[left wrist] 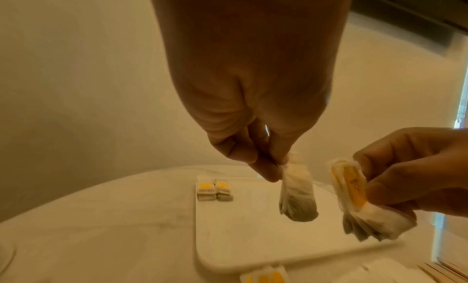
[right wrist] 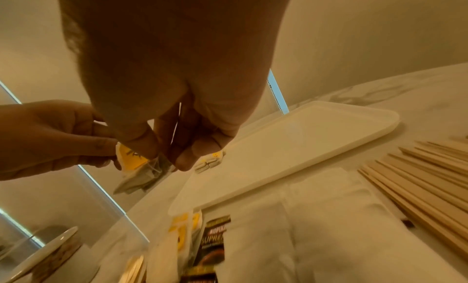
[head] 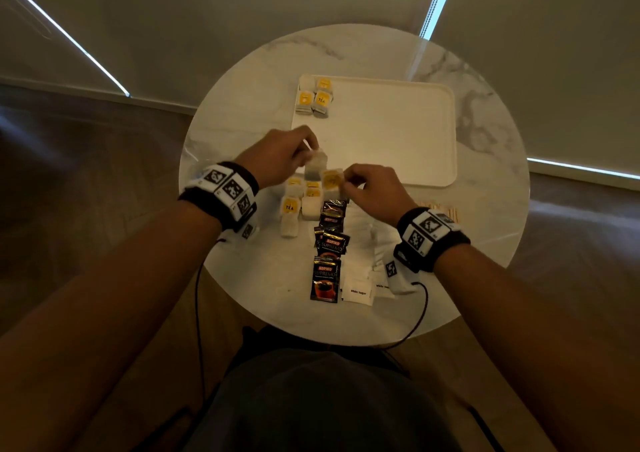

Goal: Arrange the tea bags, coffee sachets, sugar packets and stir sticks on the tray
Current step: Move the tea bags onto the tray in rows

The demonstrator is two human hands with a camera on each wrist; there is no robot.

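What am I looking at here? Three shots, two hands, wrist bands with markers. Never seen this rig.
No robot: a person sorting drink supplies. The wide shot comes from a head camera; the other two from cameras strapped to each wrist, looking along the fingers. The left hand pinches a white paper tea bag; the right hand pinches a yellow-tagged tea bag. On the round marble table sits a cream rectangular tray with a few tea bags in its corner. Black coffee sachets, white sugar packets and wooden stir sticks wait beside it.

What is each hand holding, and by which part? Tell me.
The left hand pinches a tea bag by its top edge; the right hand pinches another tea bag at its yellow-tagged upper half.
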